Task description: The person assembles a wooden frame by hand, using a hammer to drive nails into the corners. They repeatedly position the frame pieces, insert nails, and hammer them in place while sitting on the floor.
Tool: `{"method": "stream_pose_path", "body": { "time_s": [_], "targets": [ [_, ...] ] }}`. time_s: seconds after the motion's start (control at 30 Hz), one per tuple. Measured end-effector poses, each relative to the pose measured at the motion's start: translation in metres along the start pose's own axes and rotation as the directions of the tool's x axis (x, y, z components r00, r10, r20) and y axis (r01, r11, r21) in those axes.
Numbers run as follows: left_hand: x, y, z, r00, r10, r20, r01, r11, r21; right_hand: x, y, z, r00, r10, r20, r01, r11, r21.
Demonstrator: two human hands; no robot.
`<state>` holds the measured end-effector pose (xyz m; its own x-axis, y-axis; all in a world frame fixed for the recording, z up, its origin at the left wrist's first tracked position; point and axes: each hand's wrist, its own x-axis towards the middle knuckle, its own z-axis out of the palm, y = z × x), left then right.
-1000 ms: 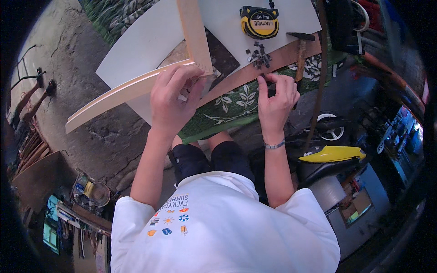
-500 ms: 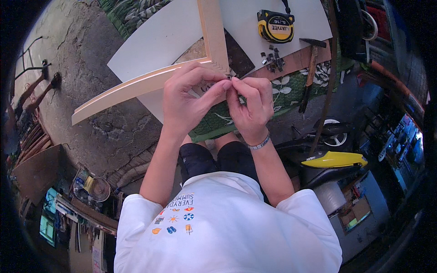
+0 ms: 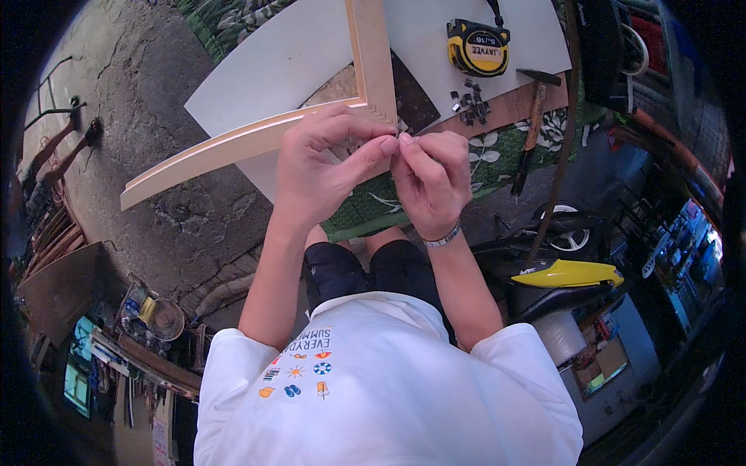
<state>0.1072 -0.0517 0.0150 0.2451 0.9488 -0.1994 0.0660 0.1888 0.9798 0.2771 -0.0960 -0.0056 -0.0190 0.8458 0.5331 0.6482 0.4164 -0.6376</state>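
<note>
My left hand [image 3: 320,167] and my right hand [image 3: 434,179] meet fingertip to fingertip beside the corner of a pale wooden frame [image 3: 371,58]. Thumb and forefinger of each are pinched together; whatever they hold is tiny and mostly hidden by the fingertips. The frame's two mitred pieces join just beyond my left fingers, and one long arm curves away to the left. To the right of my hands lies a small heap of dark metal pieces [image 3: 471,105]. A hammer [image 3: 534,120] with a wooden handle rests farther right.
A yellow and black tape measure [image 3: 478,50] lies on the white board [image 3: 536,35] at the back. A green leaf-patterned cloth [image 3: 497,159] covers the work surface beneath. A yellow and black motorbike part [image 3: 571,273] is at right. Another person's legs [image 3: 66,151] show far left.
My hands stay pinched together at almost the same spot. The view has shifted slightly, so the bench things sit a little lower and farther right.
</note>
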Motion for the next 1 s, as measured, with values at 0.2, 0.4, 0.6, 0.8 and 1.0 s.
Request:
{"method": "stream_pose_path", "body": {
  "time_s": [0.2, 0.4, 0.6, 0.8, 1.0],
  "targets": [
    [-0.001, 0.003, -0.002, 1.000, -0.001, 0.000, 0.001, 1.000, 0.015, 0.007, -0.001, -0.006, 0.991, 0.093, 0.097, -0.104, 0.987, 0.120],
    [-0.004, -0.002, 0.003, 0.995, 0.040, -0.087, -0.039, 0.999, 0.014, 0.019, -0.012, -0.010, 0.868, 0.442, 0.226, -0.493, 0.823, 0.281],
    [-0.003, -0.004, 0.004, 0.992, 0.079, -0.099, -0.076, 0.996, 0.035, 0.028, -0.010, -0.017, 0.757, 0.557, 0.342, -0.652, 0.680, 0.336],
    [-0.004, -0.004, 0.008, 0.987, 0.095, -0.131, -0.083, 0.992, 0.094, 0.033, 0.001, -0.021, 0.763, 0.486, 0.425, -0.620, 0.736, 0.271],
    [-0.005, -0.004, 0.006, 0.986, 0.116, -0.117, -0.086, 0.969, 0.233, 0.035, 0.014, -0.016, 0.803, 0.401, 0.440, -0.547, 0.789, 0.280]
  ]
}}
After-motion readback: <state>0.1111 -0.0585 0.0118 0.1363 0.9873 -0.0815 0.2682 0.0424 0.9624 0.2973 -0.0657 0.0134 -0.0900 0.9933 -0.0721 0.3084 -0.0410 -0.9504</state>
